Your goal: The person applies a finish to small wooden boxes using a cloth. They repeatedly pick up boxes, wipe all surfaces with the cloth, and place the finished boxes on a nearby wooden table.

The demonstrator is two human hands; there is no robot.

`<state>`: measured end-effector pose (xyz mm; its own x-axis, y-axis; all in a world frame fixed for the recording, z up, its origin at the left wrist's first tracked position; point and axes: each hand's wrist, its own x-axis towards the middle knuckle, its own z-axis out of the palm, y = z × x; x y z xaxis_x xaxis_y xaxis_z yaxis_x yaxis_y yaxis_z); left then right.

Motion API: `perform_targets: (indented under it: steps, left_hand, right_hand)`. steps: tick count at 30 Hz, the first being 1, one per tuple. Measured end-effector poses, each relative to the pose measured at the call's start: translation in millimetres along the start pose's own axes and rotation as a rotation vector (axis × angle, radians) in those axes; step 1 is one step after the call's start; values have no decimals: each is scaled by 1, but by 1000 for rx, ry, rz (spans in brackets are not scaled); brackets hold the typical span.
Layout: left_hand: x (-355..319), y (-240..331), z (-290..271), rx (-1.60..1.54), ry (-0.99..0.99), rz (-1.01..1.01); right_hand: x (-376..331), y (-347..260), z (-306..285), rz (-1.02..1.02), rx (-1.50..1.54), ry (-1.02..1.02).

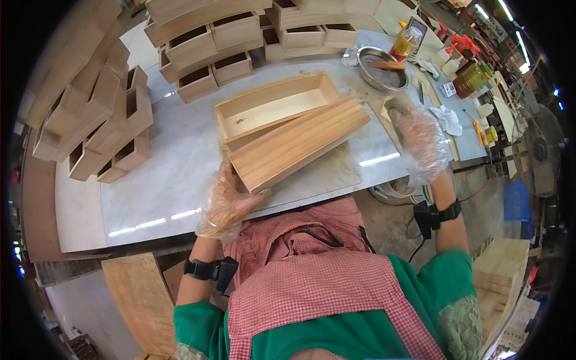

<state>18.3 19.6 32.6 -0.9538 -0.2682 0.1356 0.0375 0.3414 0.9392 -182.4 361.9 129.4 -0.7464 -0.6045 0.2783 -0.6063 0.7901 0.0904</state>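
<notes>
A long wooden box (300,141) lies with a smooth, darker grained face upward, tilted against an open, empty-looking wooden box (276,105) behind it. My left hand (225,201), in a clear plastic glove, grips its left end, with the thumb along the near edge. My right hand (417,135), also gloved in clear plastic, is apart from the boxes to the right. Its fingers close on a grey-green pad (396,109), over a tan sheet (382,114) at the table's right part. The pad's exact kind is hard to make out.
Stacked wooden boxes (210,48) stand at the back, more (114,129) at the left. A metal bowl (381,78) with a wooden-handled brush (387,65) sits at the back right. Beyond are bottles, a white cloth (446,120) and a container (471,81). The table's near edge (288,207) faces me.
</notes>
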Motion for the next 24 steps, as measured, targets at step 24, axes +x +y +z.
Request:
perform_targets:
  steps: [24]
  left_hand:
    - [40,129,-68,-7,300,118]
  right_hand:
    - [133,152,132,279,-118,-207]
